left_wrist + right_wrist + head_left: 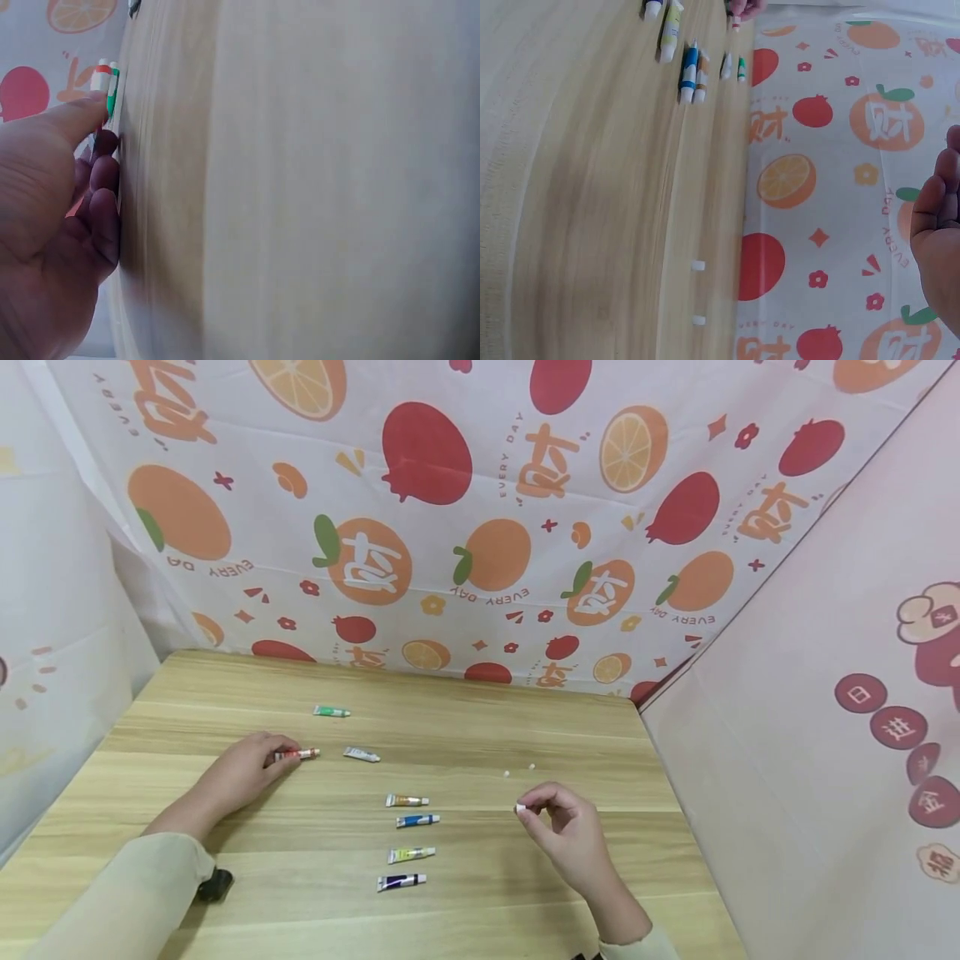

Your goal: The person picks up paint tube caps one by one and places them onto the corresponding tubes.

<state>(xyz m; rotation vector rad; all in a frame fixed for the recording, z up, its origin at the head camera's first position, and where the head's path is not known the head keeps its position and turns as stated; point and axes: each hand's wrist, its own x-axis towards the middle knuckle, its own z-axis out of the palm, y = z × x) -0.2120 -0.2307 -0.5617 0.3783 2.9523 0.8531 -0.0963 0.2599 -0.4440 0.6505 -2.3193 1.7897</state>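
On the left of the table, my left hand point(246, 770) pinches a red paint tube point(305, 753) between thumb and fingers. Its white cap end and red band point(103, 69) stick out past the thumb in the left wrist view. Over the right side, my right hand point(573, 835) pinches a small white piece point(521, 808), like a tube cap, between thumb and forefinger. Two small white caps point(506, 773) lie on the table beyond this hand. In the right wrist view the right hand point(939, 225) shows only partly, and its fingertips are out of frame.
A green tube point(332, 712) and a silver-white tube point(362, 754) lie near the left hand. Mid-table, an orange-brown tube point(407, 800), a blue tube point(417, 820), a yellow tube point(411, 855) and a dark purple tube point(401, 882) form a column. A fruit-print cloth point(465, 635) hangs behind the table.
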